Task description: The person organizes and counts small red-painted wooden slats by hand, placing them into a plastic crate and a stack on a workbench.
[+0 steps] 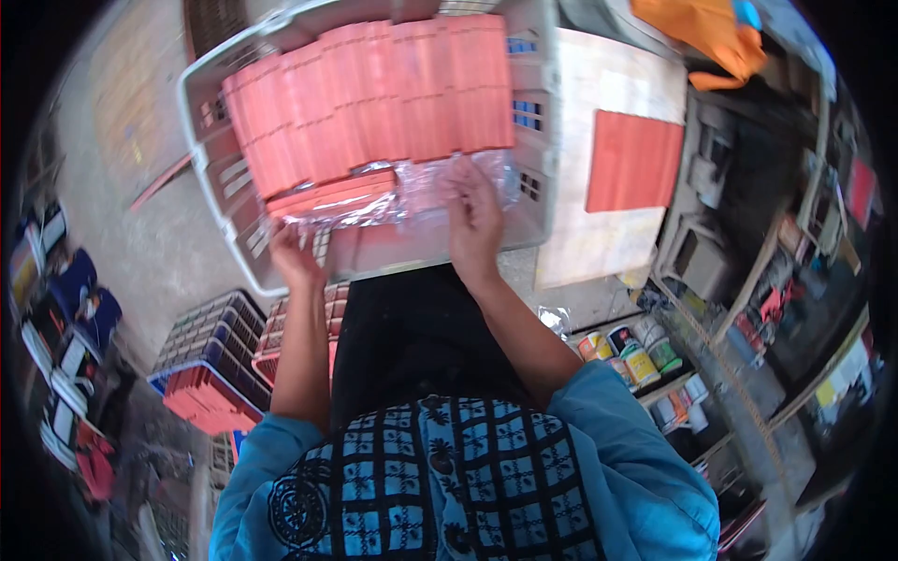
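Note:
A grey plastic crate (552, 122) holds long rows of thin red-orange pieces (374, 93) packed side by side. Along its near side lies clear plastic wrap (421, 192), with a few red pieces (337, 194) under or in its left part. My left hand (297, 257) has its fingers curled at the left end of the wrap, by the crate's near left corner. My right hand (475, 220) is over the right part of the wrap, fingers bent against it. Blur hides how firmly either hand grips.
Right of the crate, a pale board (571, 234) bears a red panel (634, 161). More crates (210, 341) with red pieces stand at the lower left. Tins (639, 363) sit in a box at the lower right. Orange cloth (702, 37) lies at the upper right.

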A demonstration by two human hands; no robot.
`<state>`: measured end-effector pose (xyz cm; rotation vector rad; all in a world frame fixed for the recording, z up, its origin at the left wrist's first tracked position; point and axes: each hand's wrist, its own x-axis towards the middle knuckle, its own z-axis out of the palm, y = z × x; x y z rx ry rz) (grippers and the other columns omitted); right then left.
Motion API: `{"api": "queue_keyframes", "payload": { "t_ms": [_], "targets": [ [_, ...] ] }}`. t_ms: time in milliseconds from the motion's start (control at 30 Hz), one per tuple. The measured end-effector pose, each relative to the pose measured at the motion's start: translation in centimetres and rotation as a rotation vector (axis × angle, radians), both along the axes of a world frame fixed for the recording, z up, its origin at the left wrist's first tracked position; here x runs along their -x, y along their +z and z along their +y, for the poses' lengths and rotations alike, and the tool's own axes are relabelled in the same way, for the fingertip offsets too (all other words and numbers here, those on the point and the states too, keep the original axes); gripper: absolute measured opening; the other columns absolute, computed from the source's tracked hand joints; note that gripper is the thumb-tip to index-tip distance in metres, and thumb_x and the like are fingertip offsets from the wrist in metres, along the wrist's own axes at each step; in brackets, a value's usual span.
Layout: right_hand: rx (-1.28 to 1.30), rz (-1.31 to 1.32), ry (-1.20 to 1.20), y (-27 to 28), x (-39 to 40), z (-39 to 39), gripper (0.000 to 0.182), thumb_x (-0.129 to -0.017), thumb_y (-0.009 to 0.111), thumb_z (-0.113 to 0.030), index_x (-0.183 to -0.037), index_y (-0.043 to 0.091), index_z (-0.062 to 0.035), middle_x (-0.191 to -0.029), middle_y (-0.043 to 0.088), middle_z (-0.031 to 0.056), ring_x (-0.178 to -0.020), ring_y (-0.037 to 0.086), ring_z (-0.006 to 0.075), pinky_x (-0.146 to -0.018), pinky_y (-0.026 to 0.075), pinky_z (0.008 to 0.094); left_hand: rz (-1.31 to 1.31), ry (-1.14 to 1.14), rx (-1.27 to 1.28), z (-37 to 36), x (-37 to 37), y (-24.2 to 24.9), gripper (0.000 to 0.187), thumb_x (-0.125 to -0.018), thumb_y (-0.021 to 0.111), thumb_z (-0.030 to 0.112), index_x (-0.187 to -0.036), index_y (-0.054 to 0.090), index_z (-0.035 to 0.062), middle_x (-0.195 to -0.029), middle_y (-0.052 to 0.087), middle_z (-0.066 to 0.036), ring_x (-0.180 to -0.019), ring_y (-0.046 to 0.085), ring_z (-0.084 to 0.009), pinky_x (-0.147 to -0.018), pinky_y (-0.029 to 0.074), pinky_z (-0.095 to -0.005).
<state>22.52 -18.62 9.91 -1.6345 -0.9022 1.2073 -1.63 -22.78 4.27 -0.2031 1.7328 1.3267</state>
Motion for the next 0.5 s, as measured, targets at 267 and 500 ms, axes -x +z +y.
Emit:
{"api": "queue_keyframes", "payload": {
  "t_ms": [267,500],
  "targets": [
    [0.200,-0.804,-0.384,-4.8,-29.6,-0.1,0.043,-0.079,0.056,-0.007,-0.119,0.047,0.0043,-0.108,0.055,0.0174,-0.091,0.056,0.0245,-0.081,0.045,0.0316,0.501,-0.514,-0.433,7.0,-15.1,11.4,0.051,-0.080,0.045,0.004,-0.129,0.034,-0.0027,-0.135,0.036,-0.015,-0.124,0.035,-0.0232,-0.099,0.034,-0.0382],
    [0.395,-1.217,-0.202,-12.3,-48.1,2.2,0.064,-0.079,0.061,-0.022,-0.131,0.034,0.0021,-0.127,0.042,0.0237,-0.121,0.038,0.0360,-0.101,0.032,0.0389,-0.068,-1.230,-0.502,7.3,-31.8,11.3,0.050,-0.076,0.042,0.006,-0.126,0.040,-0.0024,-0.132,0.040,-0.015,-0.125,0.037,-0.0255,-0.100,0.033,-0.0382]
  ]
}}
